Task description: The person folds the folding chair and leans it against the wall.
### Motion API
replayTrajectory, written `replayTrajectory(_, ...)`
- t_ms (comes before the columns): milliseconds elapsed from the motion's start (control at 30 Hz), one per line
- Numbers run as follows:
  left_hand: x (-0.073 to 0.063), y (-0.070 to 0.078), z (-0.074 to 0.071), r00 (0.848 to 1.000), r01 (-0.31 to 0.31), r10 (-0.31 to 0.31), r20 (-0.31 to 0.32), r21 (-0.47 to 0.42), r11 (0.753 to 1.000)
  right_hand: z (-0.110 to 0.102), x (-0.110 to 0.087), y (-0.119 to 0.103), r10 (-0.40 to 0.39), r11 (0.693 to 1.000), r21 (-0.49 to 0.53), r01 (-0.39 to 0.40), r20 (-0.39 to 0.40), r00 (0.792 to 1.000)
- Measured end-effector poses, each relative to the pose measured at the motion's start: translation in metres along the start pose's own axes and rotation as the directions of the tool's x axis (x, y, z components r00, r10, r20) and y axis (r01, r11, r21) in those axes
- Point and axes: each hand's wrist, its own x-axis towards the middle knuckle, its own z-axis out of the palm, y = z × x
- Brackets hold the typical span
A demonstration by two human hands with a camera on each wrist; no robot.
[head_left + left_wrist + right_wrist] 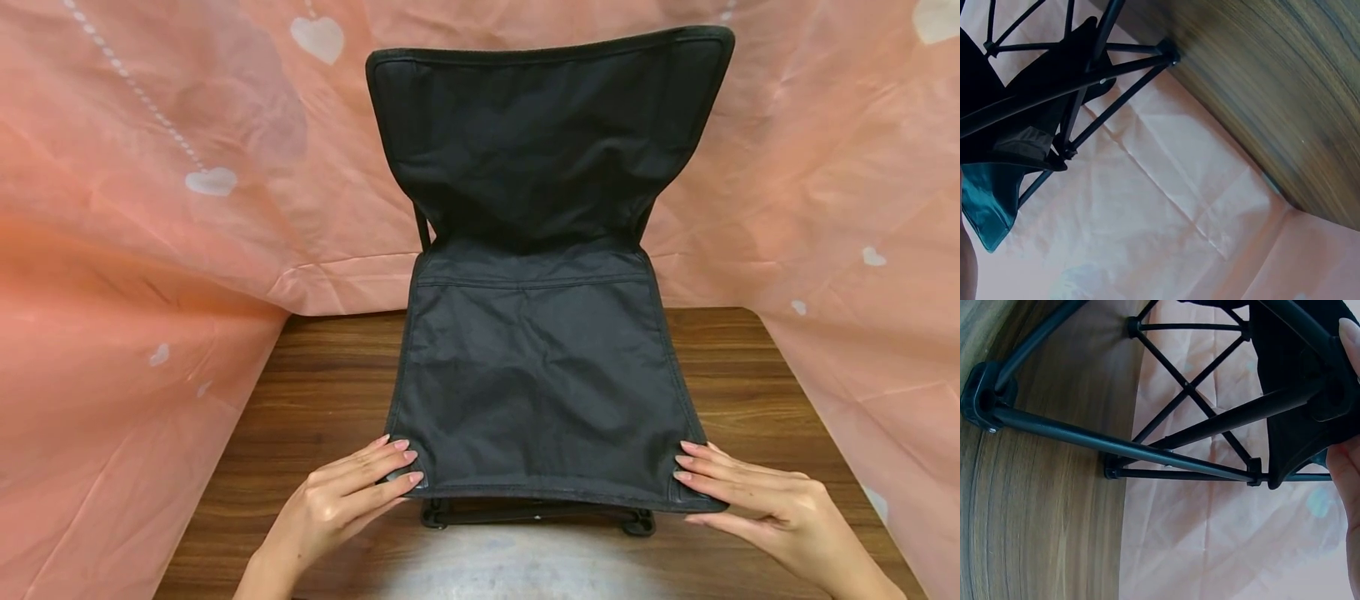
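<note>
A black fabric folding chair (536,375) stands unfolded, its backrest (547,133) at the far side and its seat toward me. My left hand (341,496) grips the seat's front left corner, fingers lying over the cloth; the thumb is hidden. At the front right corner, my right hand (772,504) holds the seat in the same way. Below the fabric, the right wrist view shows crossed dark tubes of the chair frame (1129,449) and a plastic foot (988,397) on the wood. Tubes of the same frame (1129,103) appear in the left wrist view.
The chair stands on a brown wood-grain table (322,400). A pink cloth (150,275) with white hearts hangs behind and along both sides, close to the table's edges. Glare lies on the tabletop in front of the chair.
</note>
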Motion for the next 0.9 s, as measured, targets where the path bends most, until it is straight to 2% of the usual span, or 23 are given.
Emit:
replayTrajectory(433, 0.007, 0.005, -0.003, 0.999, -0.039, 0.036, 0.026, 0.104, 0.994, 0.005, 0.005, -0.007, 0.012, 0.998, -0.055, -0.014, -0.049, 0.999)
replayTrajectory(700, 0.012, 0.006, -0.004, 0.998, -0.057, 0.053, 0.031, 0.139, 0.989, 0.004, -0.003, 0.001, -0.029, 0.999, -0.047, 0.026, -0.076, 0.997)
replayTrajectory(900, 0.013, 0.007, -0.005, 0.998, -0.055, 0.051, 0.027, 0.154, 0.987, 0.005, 0.0, 0.002, -0.048, 0.998, -0.034, 0.045, -0.084, 0.995)
